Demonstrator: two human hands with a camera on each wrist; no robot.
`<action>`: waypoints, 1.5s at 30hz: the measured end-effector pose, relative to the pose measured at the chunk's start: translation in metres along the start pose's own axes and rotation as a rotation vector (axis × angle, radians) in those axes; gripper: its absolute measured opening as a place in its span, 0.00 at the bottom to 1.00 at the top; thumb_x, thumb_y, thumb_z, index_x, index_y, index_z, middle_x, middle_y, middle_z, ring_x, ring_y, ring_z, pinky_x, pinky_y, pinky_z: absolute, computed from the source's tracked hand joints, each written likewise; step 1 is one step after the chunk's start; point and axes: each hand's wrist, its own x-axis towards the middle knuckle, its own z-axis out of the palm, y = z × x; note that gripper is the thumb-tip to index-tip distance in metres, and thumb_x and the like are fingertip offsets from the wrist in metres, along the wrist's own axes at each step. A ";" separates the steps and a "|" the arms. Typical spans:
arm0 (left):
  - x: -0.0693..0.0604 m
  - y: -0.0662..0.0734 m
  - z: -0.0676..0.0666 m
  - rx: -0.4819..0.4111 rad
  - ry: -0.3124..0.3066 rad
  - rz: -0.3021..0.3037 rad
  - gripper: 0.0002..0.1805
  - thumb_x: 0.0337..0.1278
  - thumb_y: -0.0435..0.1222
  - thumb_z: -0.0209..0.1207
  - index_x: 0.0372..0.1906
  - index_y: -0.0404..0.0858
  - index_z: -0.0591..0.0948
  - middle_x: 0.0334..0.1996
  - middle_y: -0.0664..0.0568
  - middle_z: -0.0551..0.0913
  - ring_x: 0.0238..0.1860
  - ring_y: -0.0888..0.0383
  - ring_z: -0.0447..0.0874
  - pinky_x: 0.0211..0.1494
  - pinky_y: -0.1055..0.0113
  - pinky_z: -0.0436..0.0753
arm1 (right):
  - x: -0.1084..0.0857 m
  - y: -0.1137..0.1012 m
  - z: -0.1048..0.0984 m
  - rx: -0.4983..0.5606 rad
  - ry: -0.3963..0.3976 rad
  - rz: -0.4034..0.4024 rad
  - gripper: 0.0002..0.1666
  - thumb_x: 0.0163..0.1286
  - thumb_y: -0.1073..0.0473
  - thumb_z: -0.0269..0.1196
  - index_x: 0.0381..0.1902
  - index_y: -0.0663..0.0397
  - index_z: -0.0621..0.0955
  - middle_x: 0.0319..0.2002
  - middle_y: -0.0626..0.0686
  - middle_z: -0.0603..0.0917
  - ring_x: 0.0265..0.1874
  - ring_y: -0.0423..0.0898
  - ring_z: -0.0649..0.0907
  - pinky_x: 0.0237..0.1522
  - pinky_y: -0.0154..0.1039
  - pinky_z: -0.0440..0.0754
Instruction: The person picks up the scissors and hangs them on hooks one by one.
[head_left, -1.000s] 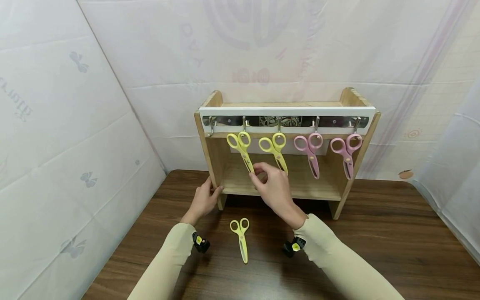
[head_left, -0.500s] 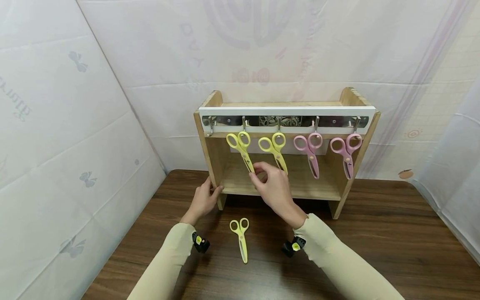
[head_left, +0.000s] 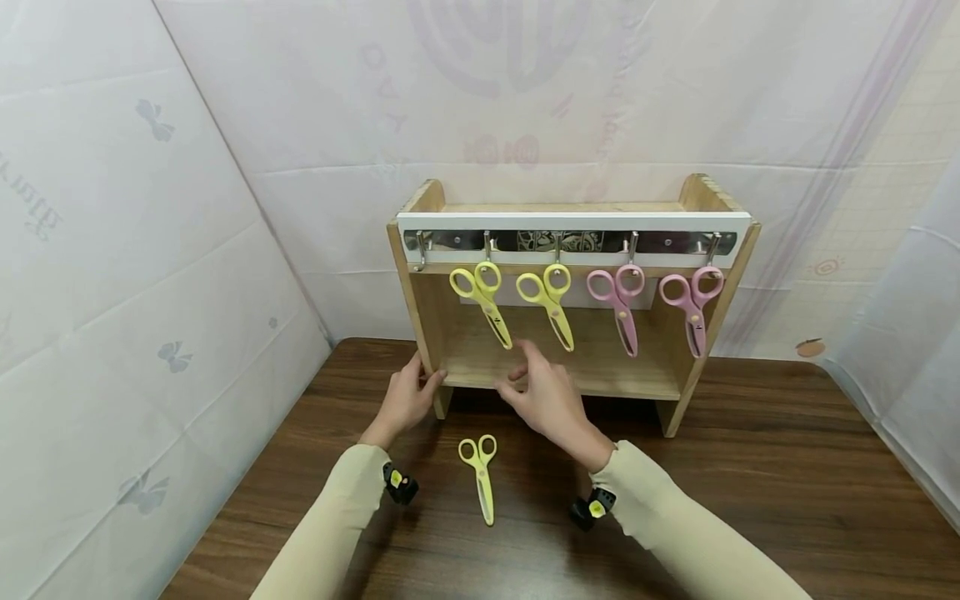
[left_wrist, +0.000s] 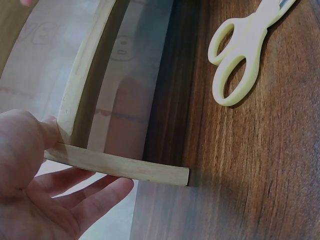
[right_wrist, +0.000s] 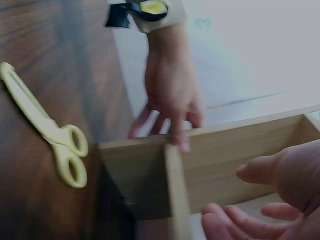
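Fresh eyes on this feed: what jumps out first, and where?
Probably the bright row hanging from the rail: two yellow scissors left, two pink scissors right. Next, the loose yellow pair on the table, in front of the shelf. The left hand grips the shelf's left side; the right hand, holding nothing, is near the yellow scissors' tips.

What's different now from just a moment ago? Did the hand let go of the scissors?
Yes. The right hand let go of the blade tip of the leftmost hanging yellow scissors and moved a little down, away from it. Those scissors now hang free. The left hand still grips the left side of the wooden shelf, and the other scissors stayed put.
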 end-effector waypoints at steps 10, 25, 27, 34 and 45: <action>0.001 -0.003 0.000 0.005 0.001 0.012 0.28 0.79 0.39 0.54 0.75 0.34 0.65 0.59 0.30 0.80 0.56 0.37 0.84 0.49 0.45 0.88 | -0.039 0.016 0.040 -0.129 -0.296 -0.012 0.34 0.66 0.48 0.74 0.65 0.47 0.73 0.34 0.50 0.85 0.22 0.44 0.79 0.19 0.41 0.74; 0.001 -0.002 0.000 0.023 0.005 0.001 0.26 0.79 0.40 0.55 0.74 0.36 0.67 0.58 0.32 0.81 0.56 0.38 0.84 0.49 0.46 0.88 | -0.069 0.015 0.067 -0.256 -0.428 -0.078 0.40 0.64 0.43 0.75 0.67 0.48 0.73 0.35 0.50 0.82 0.18 0.43 0.75 0.14 0.39 0.71; 0.001 -0.002 0.000 0.023 0.004 -0.001 0.26 0.79 0.40 0.55 0.74 0.35 0.67 0.58 0.32 0.81 0.56 0.38 0.85 0.50 0.46 0.88 | -0.072 0.015 0.069 -0.278 -0.435 -0.082 0.41 0.63 0.43 0.75 0.68 0.49 0.73 0.34 0.50 0.81 0.18 0.43 0.74 0.15 0.40 0.71; 0.001 -0.002 0.001 0.020 0.004 0.005 0.27 0.79 0.40 0.55 0.74 0.34 0.66 0.58 0.31 0.81 0.55 0.37 0.85 0.49 0.46 0.88 | -0.077 0.017 0.075 -0.322 -0.425 -0.102 0.26 0.62 0.42 0.76 0.49 0.50 0.80 0.29 0.47 0.74 0.16 0.42 0.71 0.14 0.39 0.69; 0.001 -0.002 0.001 0.018 0.008 0.002 0.26 0.79 0.39 0.55 0.74 0.34 0.67 0.57 0.32 0.82 0.55 0.38 0.85 0.50 0.46 0.88 | -0.078 0.016 0.074 -0.344 -0.424 -0.139 0.26 0.62 0.43 0.76 0.51 0.49 0.83 0.31 0.47 0.75 0.19 0.41 0.73 0.15 0.39 0.70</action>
